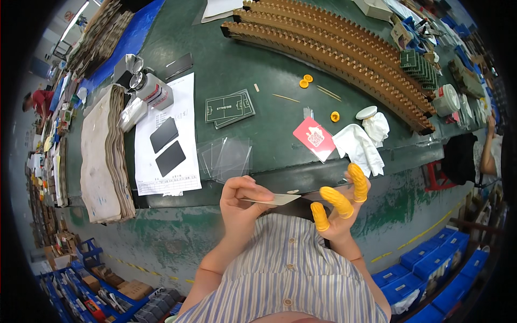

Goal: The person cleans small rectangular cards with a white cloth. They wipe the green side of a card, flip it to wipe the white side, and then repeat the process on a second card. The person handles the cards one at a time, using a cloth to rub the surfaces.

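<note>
Close to my body, just off the table's front edge, my left hand (240, 207) pinches a thin, pale flat card (284, 199) seen nearly edge-on. My right hand (343, 219) is raised to the right of it, apart from the card. Its fingers are spread, and yellow rubber finger cots (336, 201) cover several fingertips. Nothing shows between them. Beyond my hands lie clear plastic sheets (229, 156), a red card (313, 139) and a crumpled white cloth (360, 146). Farther off sit stacked dark green cards (230, 109) with white pitch lines.
Long slotted wooden racks (323, 48) curve across the back right, with green cards (417, 67) at their end. On the left are a printed sheet (186, 102) bearing dark plates (170, 158), a metal-topped bottle (153, 90) and stacked worn boards (102, 153). Blue bins (414, 274) stand lower right.
</note>
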Motion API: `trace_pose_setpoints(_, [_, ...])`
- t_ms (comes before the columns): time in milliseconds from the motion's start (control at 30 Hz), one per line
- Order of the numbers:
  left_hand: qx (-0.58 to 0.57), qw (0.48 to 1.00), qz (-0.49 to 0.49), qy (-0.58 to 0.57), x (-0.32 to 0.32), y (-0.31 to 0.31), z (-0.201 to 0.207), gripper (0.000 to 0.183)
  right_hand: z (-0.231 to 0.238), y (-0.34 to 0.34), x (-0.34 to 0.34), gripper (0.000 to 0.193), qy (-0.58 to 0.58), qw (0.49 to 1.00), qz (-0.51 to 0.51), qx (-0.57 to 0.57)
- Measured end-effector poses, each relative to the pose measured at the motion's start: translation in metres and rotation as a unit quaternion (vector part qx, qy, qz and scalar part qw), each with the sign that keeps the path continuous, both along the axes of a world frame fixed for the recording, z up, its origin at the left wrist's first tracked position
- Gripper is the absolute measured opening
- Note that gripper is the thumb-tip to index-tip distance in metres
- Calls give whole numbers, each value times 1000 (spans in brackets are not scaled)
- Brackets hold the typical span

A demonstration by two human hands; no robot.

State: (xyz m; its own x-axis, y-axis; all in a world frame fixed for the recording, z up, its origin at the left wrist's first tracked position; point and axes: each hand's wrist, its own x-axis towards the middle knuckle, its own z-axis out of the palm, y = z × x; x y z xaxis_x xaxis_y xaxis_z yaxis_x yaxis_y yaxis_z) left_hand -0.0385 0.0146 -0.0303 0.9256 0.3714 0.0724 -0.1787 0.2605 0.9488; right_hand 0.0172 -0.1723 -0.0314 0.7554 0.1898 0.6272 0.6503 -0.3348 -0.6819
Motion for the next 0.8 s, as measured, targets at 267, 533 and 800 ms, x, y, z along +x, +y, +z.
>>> trace_pose_setpoints(267, [-9, 998, 24, -58, 4, -6, -4, 41, 5, 8, -6, 83, 115, 976, 175, 57])
trace_pose_setpoints(533, [43, 997, -12, -58, 0, -6, -3, 41, 1, 12, -5, 73, 136, 966, 221, 3])
trace_pose_setpoints(800, [115, 991, -70, 9, 6, 2, -7, 28, -15, 20, -5, 113, 205, 911, 231, 272])
